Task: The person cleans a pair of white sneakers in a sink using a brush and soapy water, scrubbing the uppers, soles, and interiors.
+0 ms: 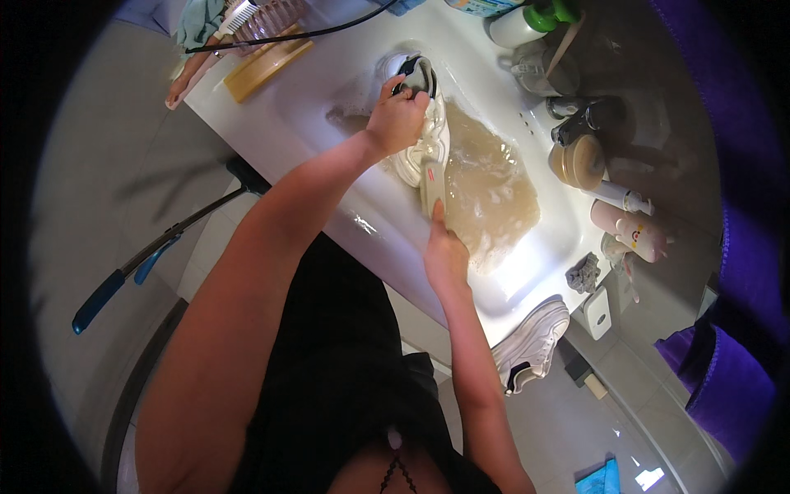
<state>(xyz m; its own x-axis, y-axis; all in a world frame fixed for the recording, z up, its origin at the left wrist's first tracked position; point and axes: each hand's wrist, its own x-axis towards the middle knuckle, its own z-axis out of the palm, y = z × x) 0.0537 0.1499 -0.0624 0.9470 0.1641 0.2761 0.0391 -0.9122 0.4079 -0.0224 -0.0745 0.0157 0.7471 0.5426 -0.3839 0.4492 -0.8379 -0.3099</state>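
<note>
Over the murky brown water in a white sink, my left hand grips a white sneaker by its dark-lined opening. The sneaker's toe points down toward me. My right hand is closed round the handle of a pale scrubbing brush, its index finger stretched along the back. The brush's head lies against the sneaker's toe; its bristles are hidden underneath. A second white sneaker rests on its side at the sink's right front corner.
Along the right rim stand a green-topped white bottle, a dark faucet, a round jar and a pink bottle. A grey scrubber lies near the corner. A yellow wooden block sits on the left rim; a black cable crosses above.
</note>
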